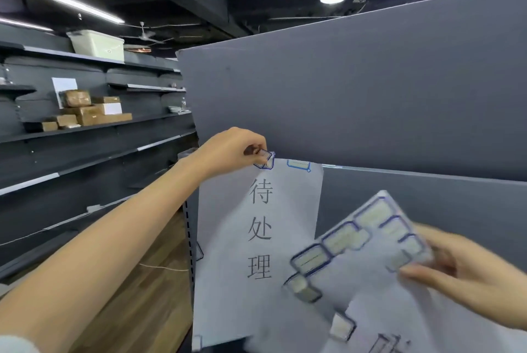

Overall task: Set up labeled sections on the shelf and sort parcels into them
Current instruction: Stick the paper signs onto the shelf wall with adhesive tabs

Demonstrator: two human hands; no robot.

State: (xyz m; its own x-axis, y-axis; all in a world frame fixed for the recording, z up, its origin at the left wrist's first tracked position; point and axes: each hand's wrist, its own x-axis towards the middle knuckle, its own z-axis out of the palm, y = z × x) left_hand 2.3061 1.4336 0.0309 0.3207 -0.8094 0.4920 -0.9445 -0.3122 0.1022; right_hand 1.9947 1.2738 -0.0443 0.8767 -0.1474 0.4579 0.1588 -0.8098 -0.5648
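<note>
The left hand [231, 150] pinches a blue-edged sticker [263, 158] at the top left corner of the paper sign [256, 238], which hangs against the grey shelf panel [370, 95]. The right hand [467, 272] grips a sticker sheet [356, 241], which is blurred. A second paper [385, 335] beneath the sheet runs out of view. Parcels [85, 113] sit on a far shelf.

Dark shelving [128, 123] with stacked brown parcels [85, 113], white bin [97, 45] above.

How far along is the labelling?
Done: one sticker fixes the sign's top edge. In hand: the left hand pinches a second sticker at its corner; the right hand holds the sticker sheet. Left: likely more signs, then sorting the parcels.
</note>
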